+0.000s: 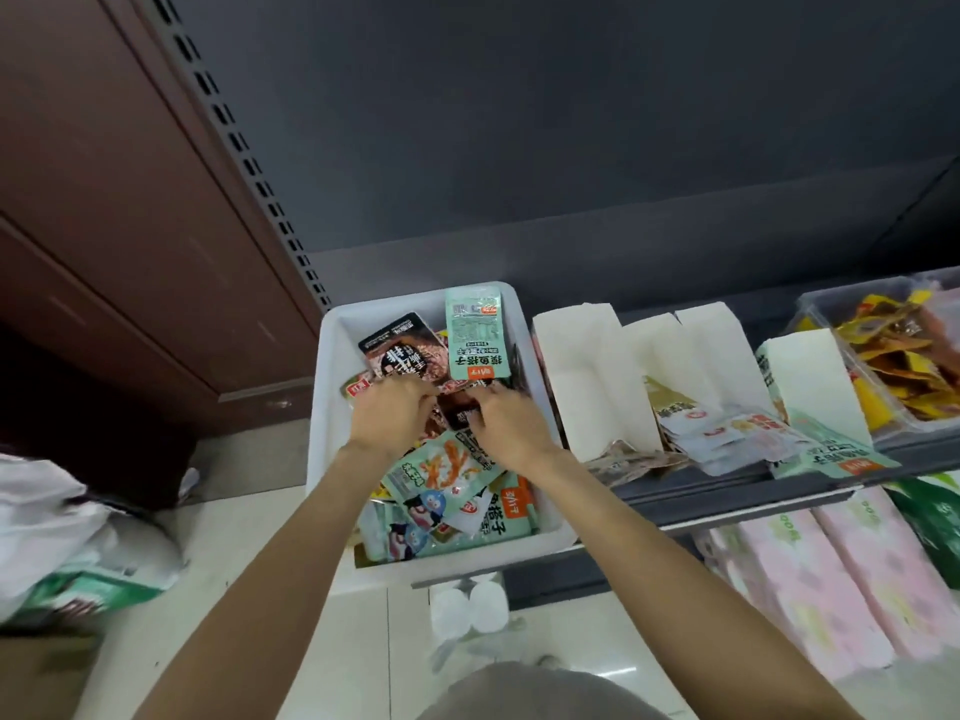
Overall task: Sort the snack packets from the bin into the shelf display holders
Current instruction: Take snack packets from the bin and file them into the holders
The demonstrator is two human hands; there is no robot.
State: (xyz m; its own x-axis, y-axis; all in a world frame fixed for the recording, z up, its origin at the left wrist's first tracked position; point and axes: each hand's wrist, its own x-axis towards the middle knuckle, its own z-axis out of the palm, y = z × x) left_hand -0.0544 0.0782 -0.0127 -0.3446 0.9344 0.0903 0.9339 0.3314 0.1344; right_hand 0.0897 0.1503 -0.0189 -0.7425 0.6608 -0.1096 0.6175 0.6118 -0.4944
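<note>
White bin; mint-green packet; white holders.

**Occlusions and cut-offs, head view**

Fingertips of left hand and right hand buried among packets; grip undeterminable. Dark packets between the hands mostly covered, print unreadable. Clear tub far right of right hand cropped by edge. White bag left of left hand blurred.
</note>
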